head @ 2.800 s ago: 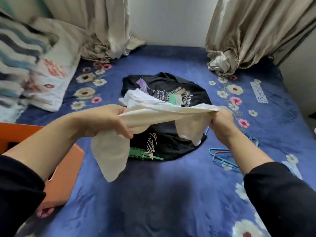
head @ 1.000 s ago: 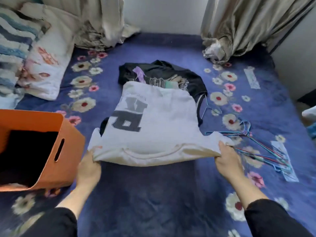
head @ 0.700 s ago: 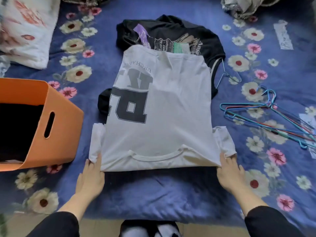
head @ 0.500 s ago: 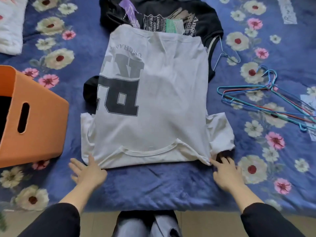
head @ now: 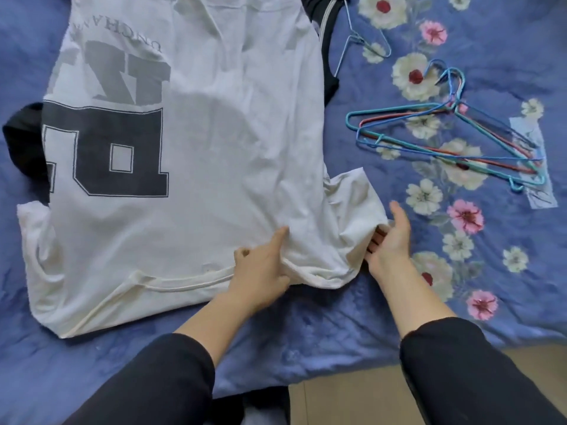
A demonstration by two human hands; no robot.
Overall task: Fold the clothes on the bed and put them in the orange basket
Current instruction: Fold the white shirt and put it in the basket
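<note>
A white T-shirt (head: 214, 142) with big dark letters lies spread flat on the blue flowered bed (head: 352, 317), collar toward me. My left hand (head: 264, 268) sits on it just right of the collar, forefinger stretched over the cloth and the lower fingers tucked under a fold at the shoulder. My right hand (head: 389, 240) is at the cuff of the right sleeve, fingers curled into the bunched cloth, thumb pointing up. Black clothes (head: 24, 142) poke out from under the shirt at the left and top. The orange basket is out of view.
Several coloured wire hangers (head: 445, 139) lie in a pile on the bed to the right, and a single hanger (head: 362, 41) lies by the black garment at the top. The bed's near edge and a strip of floor (head: 337, 394) are below my arms.
The shirt went from held in the air to laid flat. My view has tilted down and closer, losing the basket. Both hands moved to the shirt's right shoulder and sleeve, which is now bunched.
</note>
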